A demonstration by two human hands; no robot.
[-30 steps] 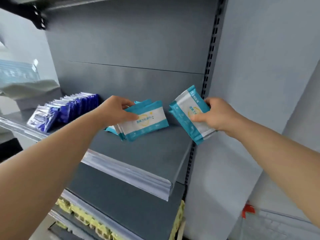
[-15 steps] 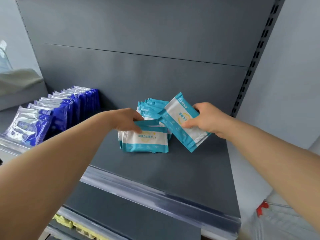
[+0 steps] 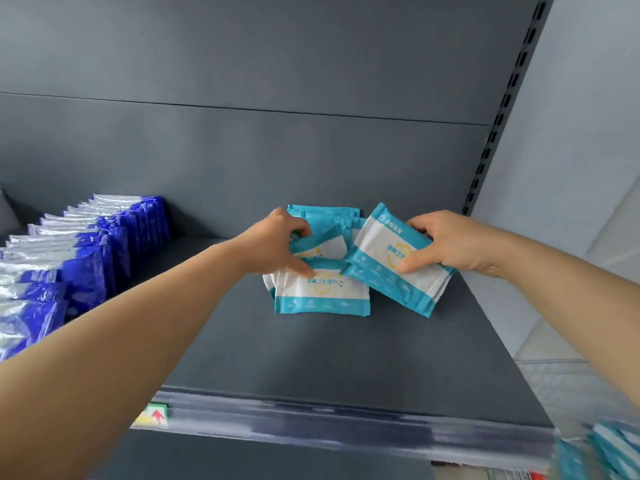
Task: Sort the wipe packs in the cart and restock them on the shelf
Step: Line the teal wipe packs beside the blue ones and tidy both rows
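At 9 o'clock a row of blue packs (image 3: 86, 258) stands on edge along the shelf (image 3: 346, 358), with bare shelf between it and the teal ones. At the centre the left hand (image 3: 277, 247) grips the stack of teal wipe packs (image 3: 322, 292), thumb pressed on the front pack, fingers curled over those behind. Overlapping the stack's 2 o'clock corner, a tilted teal pack (image 3: 391, 268) is pinched by the right hand (image 3: 446, 247), thumb on its face. Bare shelf runs toward 6 o'clock up to the front rail (image 3: 346, 424). At 1 o'clock the slotted post (image 3: 502, 109) bounds the shelf's right edge.
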